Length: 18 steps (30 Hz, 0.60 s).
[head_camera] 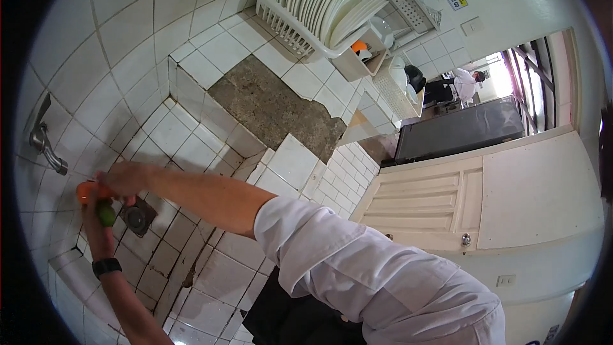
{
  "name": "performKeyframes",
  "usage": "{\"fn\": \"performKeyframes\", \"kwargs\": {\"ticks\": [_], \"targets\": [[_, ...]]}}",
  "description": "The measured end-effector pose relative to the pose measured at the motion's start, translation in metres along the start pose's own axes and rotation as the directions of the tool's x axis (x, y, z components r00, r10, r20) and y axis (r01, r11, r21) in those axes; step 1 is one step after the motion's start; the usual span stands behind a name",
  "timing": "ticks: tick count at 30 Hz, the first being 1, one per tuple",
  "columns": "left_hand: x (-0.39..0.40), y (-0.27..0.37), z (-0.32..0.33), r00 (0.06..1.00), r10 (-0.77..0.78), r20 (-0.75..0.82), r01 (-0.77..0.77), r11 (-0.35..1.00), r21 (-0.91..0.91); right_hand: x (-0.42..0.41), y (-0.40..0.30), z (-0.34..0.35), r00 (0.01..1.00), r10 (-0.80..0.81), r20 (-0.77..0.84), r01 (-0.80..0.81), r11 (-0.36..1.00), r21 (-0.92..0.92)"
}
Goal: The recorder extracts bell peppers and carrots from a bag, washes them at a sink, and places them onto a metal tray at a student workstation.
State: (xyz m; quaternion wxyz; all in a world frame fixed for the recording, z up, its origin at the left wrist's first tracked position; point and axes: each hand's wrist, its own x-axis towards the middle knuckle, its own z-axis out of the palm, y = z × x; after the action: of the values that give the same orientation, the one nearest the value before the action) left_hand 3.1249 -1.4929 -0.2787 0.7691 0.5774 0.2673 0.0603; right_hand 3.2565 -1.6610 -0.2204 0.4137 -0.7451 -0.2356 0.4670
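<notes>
My left hand (pixel 91 211), with a black wristband above it, holds an orange vegetable or fruit (pixel 86 192) and a green one (pixel 106 213) under the faucet (pixel 48 148). The exact kind of produce is too blurred to tell. Over the orange piece lies my right hand (pixel 125 178), blurred, its fingers touching the produce; whether they grip it is unclear. Both hands are above the white-tiled sink basin (pixel 167 127). Its drain (pixel 137 218) sits just below the produce.
A white dish rack (pixel 306 40) full of plates stands on the tiled counter, beside a beige utensil bin (pixel 357 60) and a perforated basket (pixel 395 88). Broken tiles expose rough concrete (pixel 278 100). A panelled door (pixel 426 201) is at right. A person (pixel 462 86) stands in the far room.
</notes>
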Motion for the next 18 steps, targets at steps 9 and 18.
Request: {"fn": "performKeyframes", "kwargs": {"ticks": [9,18], "targets": [[0.013,0.025,0.035,0.946,-0.181,-0.270,0.191,0.981,0.014,0.020,0.009,0.020,0.827,-0.504,-0.248,0.442,0.856,-0.268],[-0.003,-0.008,-0.008,0.986,-0.166,-0.006,0.161,0.965,-0.205,0.012,-0.040,0.026,0.967,-0.179,-0.184,0.094,0.913,-0.398]]}}
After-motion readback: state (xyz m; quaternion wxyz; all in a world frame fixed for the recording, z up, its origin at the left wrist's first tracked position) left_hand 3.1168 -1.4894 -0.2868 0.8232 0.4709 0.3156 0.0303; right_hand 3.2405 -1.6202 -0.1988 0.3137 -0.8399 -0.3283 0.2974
